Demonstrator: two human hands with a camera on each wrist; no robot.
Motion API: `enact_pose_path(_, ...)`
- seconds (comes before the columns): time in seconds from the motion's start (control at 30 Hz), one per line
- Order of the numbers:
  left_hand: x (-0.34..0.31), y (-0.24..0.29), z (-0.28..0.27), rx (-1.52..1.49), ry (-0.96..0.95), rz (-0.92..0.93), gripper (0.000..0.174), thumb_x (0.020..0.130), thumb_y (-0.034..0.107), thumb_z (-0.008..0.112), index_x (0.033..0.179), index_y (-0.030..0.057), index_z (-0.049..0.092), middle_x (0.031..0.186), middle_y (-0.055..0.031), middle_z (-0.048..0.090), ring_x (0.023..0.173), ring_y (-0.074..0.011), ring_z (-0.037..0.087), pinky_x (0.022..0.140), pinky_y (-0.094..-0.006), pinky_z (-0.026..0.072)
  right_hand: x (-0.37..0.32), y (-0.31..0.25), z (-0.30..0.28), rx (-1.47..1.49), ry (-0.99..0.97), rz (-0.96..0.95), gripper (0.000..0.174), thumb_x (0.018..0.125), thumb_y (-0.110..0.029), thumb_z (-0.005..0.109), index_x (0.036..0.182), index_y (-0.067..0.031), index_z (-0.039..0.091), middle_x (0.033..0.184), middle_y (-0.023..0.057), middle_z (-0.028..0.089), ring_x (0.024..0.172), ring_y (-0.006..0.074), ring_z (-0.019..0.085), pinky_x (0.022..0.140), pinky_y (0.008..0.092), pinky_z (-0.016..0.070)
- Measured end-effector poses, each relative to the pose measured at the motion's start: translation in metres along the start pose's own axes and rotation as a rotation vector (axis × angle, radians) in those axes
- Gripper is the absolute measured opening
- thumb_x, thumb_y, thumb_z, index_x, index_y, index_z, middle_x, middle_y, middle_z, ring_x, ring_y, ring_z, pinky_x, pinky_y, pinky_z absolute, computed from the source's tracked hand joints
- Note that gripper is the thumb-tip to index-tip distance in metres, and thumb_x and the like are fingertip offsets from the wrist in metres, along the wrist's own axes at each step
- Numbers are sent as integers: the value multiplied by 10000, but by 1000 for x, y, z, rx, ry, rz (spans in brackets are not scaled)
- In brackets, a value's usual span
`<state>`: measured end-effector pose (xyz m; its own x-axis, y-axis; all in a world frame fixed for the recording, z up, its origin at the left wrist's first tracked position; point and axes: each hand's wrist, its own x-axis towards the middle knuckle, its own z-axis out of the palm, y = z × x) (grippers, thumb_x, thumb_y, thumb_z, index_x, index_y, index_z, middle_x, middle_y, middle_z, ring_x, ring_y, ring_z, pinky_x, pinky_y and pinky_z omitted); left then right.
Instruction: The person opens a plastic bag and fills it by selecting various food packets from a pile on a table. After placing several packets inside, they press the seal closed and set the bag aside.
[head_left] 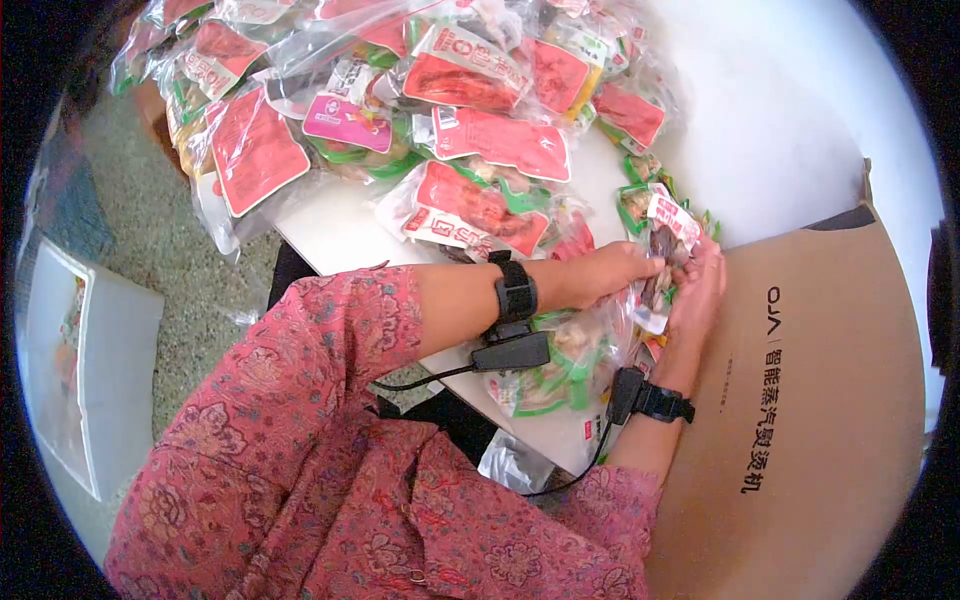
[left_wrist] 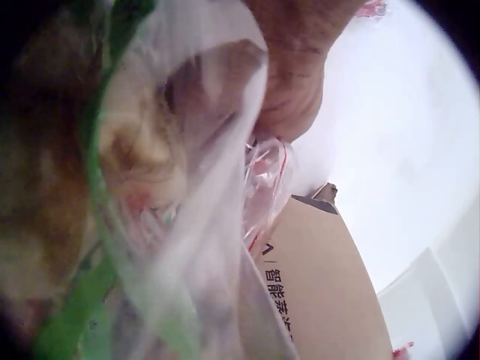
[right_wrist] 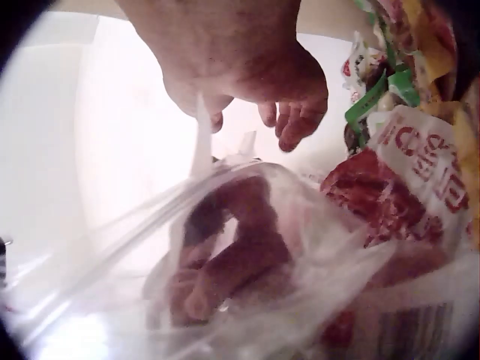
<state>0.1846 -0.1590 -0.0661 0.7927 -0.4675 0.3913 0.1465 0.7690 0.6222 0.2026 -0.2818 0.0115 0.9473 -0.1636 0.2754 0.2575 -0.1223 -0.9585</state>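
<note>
Toward the right of the head view, my left hand (head_left: 612, 272) pinches a clear plastic bag (head_left: 622, 318) with its thumb and fingers. My right hand (head_left: 700, 288) grips the same bag from the other side, its fingers curled at the far edge. Dark brown pieces (right_wrist: 240, 262) show through the clear film in the right wrist view. A small packet with a white and red label (head_left: 674, 222) lies just beyond both hands. Below the left wrist lies a green-edged clear packet (head_left: 560, 365) with pale food inside.
Many red and white food packets (head_left: 485, 140) in clear film cover the far left of the white table (head_left: 340, 225). A brown cardboard box (head_left: 800, 400) with printed text stands close on the right. On the floor at left is a white bin (head_left: 125, 370).
</note>
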Motion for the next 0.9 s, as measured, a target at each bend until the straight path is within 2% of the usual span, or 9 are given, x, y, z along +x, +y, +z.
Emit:
enact_pose_path(0.13, 5, -11, -2, 195, -107, -52, 230, 800, 166, 540, 992, 43, 515, 829, -13, 574, 730, -91, 524, 674, -245, 442, -5, 20, -6, 255, -206, 154, 312, 829, -251, 506, 1052, -34, 529, 947, 56, 573, 817, 161, 551, 705, 295, 441)
enact_pose_path(0.17, 3, -11, -2, 199, -105, -59, 230, 800, 166, 540, 992, 43, 515, 829, -13, 574, 730, -91, 524, 674, -245, 442, -1, 31, -11, 235, -230, 77, 289, 825, -237, 506, 1026, -31, 533, 935, 51, 574, 809, 170, 554, 721, 312, 450)
enact_pose_path(0.23, -22, 33, 32, 321, 38, -207, 193, 682, 43, 563, 874, 54, 553, 708, 2, 554, 573, -74, 491, 481, -219, 394, -8, 28, -8, 296, -214, 57, 284, 823, -240, 506, 1015, -33, 536, 929, 49, 573, 805, 169, 554, 711, 310, 452)
enact_pose_path(0.4, -4, 0, 7, 304, -74, -241, 337, 709, 89, 604, 1027, 51, 498, 843, -5, 584, 684, -78, 524, 593, -201, 430, 0, 39, -13, 397, -91, -54, 332, 834, -283, 481, 1017, -9, 522, 922, 58, 573, 803, 166, 553, 687, 308, 460)
enact_pose_path(0.43, -3, -3, 7, 206, -113, -200, 351, 705, 88, 609, 1035, 52, 495, 840, -6, 583, 686, -79, 524, 591, -205, 431, 0, 39, -16, 407, -158, -76, 381, 892, -307, 393, 1100, -1, 483, 997, 66, 564, 868, 163, 547, 749, 304, 447)
enact_pose_path(0.63, -8, -1, 18, 242, -16, -210, 228, 678, 77, 605, 894, 38, 543, 680, 11, 538, 527, -82, 448, 454, -223, 352, -3, 39, -17, 332, -75, -124, 406, 888, -326, 402, 1097, 15, 472, 1007, 94, 545, 887, 181, 538, 752, 323, 448)
enact_pose_path(0.73, -7, 1, 12, 510, 6, -337, 189, 690, 90, 603, 866, 36, 559, 672, 8, 541, 534, -84, 460, 462, -227, 363, -12, 30, -11, 317, -9, -133, 415, 886, -334, 406, 1089, 23, 465, 1007, 109, 530, 888, 198, 531, 754, 328, 446)
enact_pose_path(0.87, -7, 1, 7, 514, -61, -357, 139, 710, 113, 594, 824, 36, 573, 643, 8, 529, 528, -83, 456, 456, -232, 360, -11, 29, -13, 243, 37, -177, 419, 885, -338, 405, 1093, 22, 455, 1007, 114, 528, 886, 203, 532, 761, 330, 444)
enact_pose_path(0.9, -6, 1, 5, 566, -126, -345, 186, 736, 130, 569, 886, 22, 557, 725, -5, 548, 622, -102, 487, 539, -240, 396, -11, 29, -12, 237, 64, -172, 428, 876, -356, 400, 1089, 10, 461, 1000, 113, 532, 886, 215, 534, 756, 333, 443)
